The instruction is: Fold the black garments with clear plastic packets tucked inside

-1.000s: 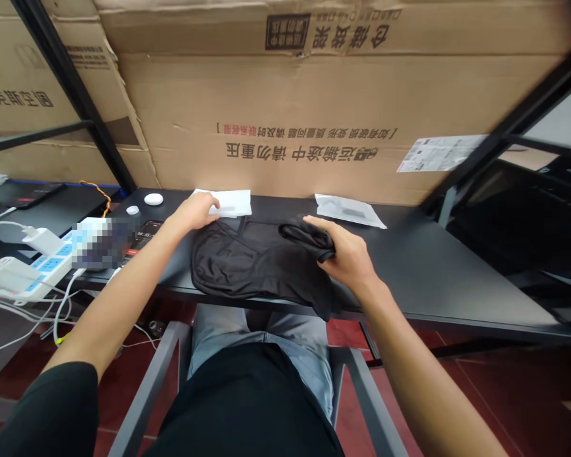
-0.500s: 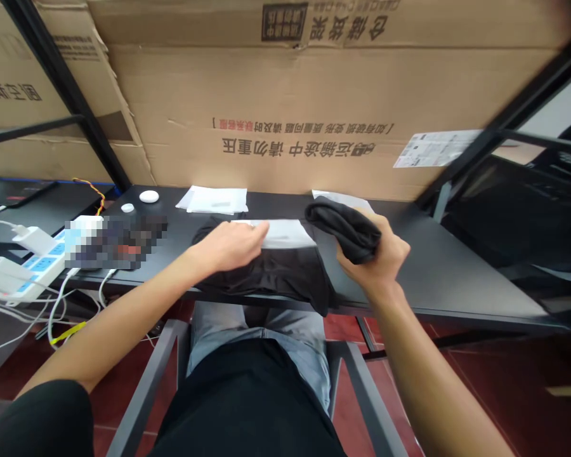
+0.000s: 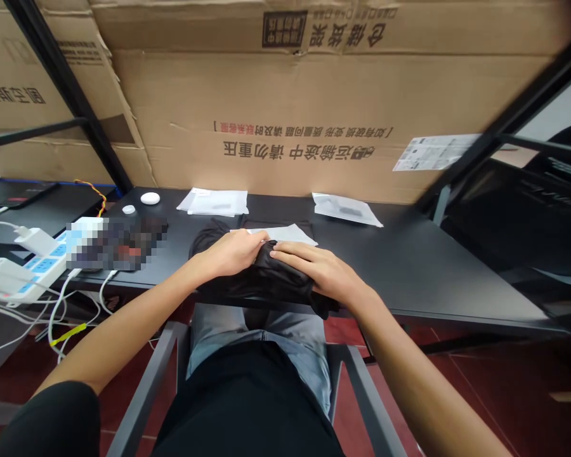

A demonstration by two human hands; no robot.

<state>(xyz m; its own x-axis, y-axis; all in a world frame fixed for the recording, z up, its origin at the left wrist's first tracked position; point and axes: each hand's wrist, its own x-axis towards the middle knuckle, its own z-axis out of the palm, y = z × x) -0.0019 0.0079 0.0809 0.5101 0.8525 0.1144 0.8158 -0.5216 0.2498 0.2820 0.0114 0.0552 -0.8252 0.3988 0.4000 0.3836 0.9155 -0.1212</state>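
Black fabric lies bunched along the desk's front edge, drooping a little over it. My left hand is closed at the left of a folded black bundle; its thumb and fingers pinch something at the white packet's near edge that I cannot make out. My right hand lies over the bundle's right side, fingers stretched to the left and pressing on it. Just behind both hands is a white packet, partly covered by the fabric and my left fingers.
On the black desk, white packets lie at the back left and another packet at the back right. A power strip with cables is at the left. Cardboard stands behind.
My right hand has come down and to the left with the folded black bundle, which now rests on the fabric beside my left hand. The back right packet is fully uncovered.
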